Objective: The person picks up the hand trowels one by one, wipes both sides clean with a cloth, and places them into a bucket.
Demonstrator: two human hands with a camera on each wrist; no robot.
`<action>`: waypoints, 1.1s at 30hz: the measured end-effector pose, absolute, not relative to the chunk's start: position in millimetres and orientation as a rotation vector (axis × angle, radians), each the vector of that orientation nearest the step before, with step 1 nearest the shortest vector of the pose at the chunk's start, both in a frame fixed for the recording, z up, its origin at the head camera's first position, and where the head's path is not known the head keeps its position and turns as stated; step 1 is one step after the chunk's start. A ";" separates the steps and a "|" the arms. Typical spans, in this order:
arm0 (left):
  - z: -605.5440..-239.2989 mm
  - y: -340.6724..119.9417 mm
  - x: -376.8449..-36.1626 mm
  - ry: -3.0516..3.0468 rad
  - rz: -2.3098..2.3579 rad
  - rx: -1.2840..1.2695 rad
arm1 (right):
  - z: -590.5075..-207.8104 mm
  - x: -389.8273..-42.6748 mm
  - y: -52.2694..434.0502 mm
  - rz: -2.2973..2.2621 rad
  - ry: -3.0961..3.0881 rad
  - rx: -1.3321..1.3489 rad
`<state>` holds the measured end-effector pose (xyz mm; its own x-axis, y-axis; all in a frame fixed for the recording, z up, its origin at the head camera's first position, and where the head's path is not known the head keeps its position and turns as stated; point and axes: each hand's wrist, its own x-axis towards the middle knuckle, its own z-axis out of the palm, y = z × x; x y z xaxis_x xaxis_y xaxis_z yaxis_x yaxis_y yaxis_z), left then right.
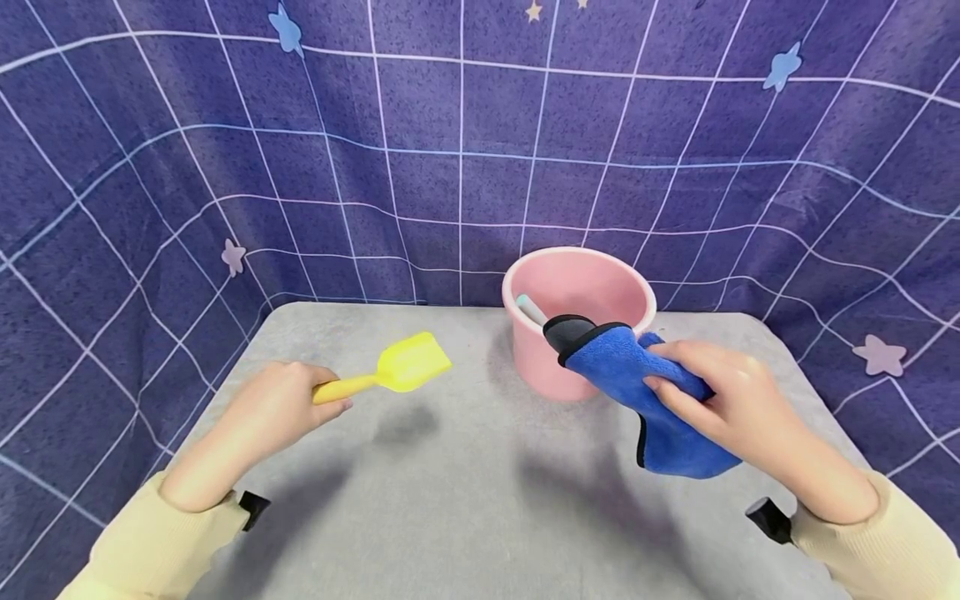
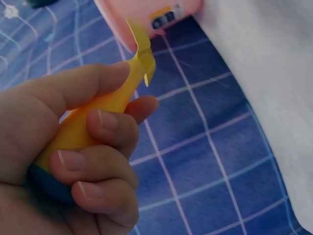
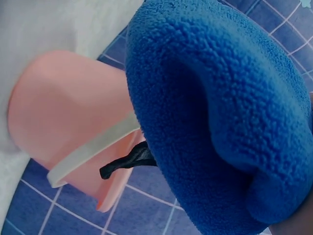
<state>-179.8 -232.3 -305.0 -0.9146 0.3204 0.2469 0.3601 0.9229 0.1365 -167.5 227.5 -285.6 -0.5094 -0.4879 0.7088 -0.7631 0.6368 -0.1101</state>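
Yellow spatula [image 1: 408,365] in left hand [image 1: 277,408] (right hand [image 1: 731,400] grips blue cloth [image 1: 637,392]).

1. No word, brand or number can be read in any view.
2. The pink bucket [image 2: 146,12] bears a small sticker [image 2: 166,17] on its wall in the left wrist view, with an orange band and dark marks; its print is too blurred to read.
3. The blue backdrop cloth [image 1: 465,150] shows only white grid lines and star shapes, no lettering.
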 end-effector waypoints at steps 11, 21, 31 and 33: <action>-288.0 -199.2 -171.7 -2.861 -0.306 -0.642 | -267.4 -169.5 209.3 0.486 -2.094 1.038; -277.0 -176.0 -173.4 -2.870 -0.372 -0.769 | -254.4 -173.6 194.0 0.437 -1.954 1.157; -276.9 -153.2 -180.0 -2.888 -0.415 -0.935 | -253.3 -178.0 182.8 0.377 -1.929 1.243; -276.7 -149.2 -181.1 -2.886 -0.432 -0.964 | -254.2 -178.9 181.1 0.357 -1.924 1.258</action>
